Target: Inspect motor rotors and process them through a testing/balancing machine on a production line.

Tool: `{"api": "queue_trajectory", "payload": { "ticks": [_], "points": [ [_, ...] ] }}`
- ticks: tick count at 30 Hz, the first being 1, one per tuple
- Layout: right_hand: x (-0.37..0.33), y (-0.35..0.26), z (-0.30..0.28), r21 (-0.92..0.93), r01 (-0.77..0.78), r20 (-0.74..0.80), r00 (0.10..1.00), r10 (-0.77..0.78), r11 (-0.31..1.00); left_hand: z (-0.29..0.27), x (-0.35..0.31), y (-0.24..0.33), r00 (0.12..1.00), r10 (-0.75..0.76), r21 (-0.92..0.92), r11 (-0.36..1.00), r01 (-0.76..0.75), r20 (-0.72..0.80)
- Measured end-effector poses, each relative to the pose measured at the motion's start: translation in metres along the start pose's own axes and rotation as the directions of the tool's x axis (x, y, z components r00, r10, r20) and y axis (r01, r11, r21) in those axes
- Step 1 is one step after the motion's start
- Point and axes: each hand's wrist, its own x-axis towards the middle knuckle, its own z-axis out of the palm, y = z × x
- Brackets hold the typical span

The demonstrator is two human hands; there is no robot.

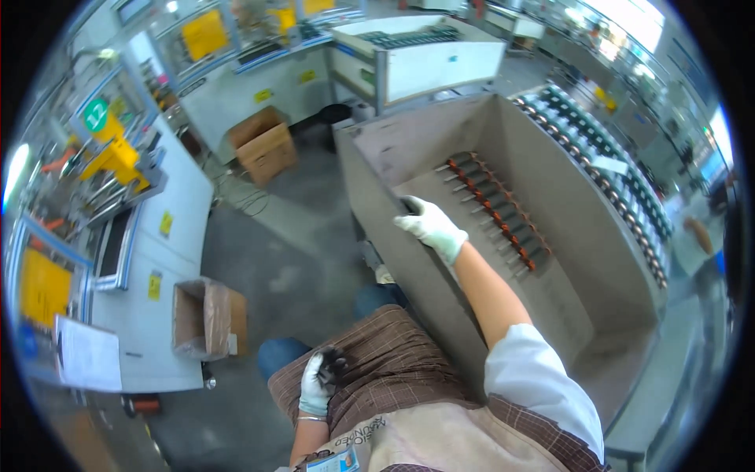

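Observation:
My right hand (pixel 432 228), in a white glove with dark-coated fingers, grips the upper edge of a large grey bin (pixel 393 244). Its thumb lies toward the outer side, and the fingers hook over the wall. Inside the bin, motor armatures (pixel 495 206) lie in rows on the floor, dark cylinders with orange ends and metal shafts. They are beyond my right hand, apart from it. Over my lap, beside the brown checked apron (pixel 377 338), hangs my left hand (pixel 318 381) in a similar glove. Its dark fingers are loosely bent and apart, with nothing visible in them.
Along the bin's right side runs a rack (pixel 598 169) with rows of more armatures. A white-sided cart (pixel 440 67) stands behind. Cardboard boxes (pixel 263 145) sit on the floor at left, near a white workbench (pixel 169 259) with yellow fixtures. Another person's arm (pixel 698 234) shows at far right.

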Motion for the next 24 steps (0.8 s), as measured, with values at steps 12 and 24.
{"api": "queue_trajectory", "payload": {
  "ticks": [12,24],
  "points": [
    [0.001,0.000,0.000,0.051,0.013,-0.003,1.000,-0.013,0.999,-0.004,0.003,0.000,0.995,-0.048,-0.046,0.998,0.052,0.092],
    [0.011,0.008,-0.011,-0.157,0.093,0.123,0.990,-0.074,0.983,-0.016,-0.015,-0.012,0.989,0.127,-0.183,0.977,-0.111,0.076]
  ]
}}
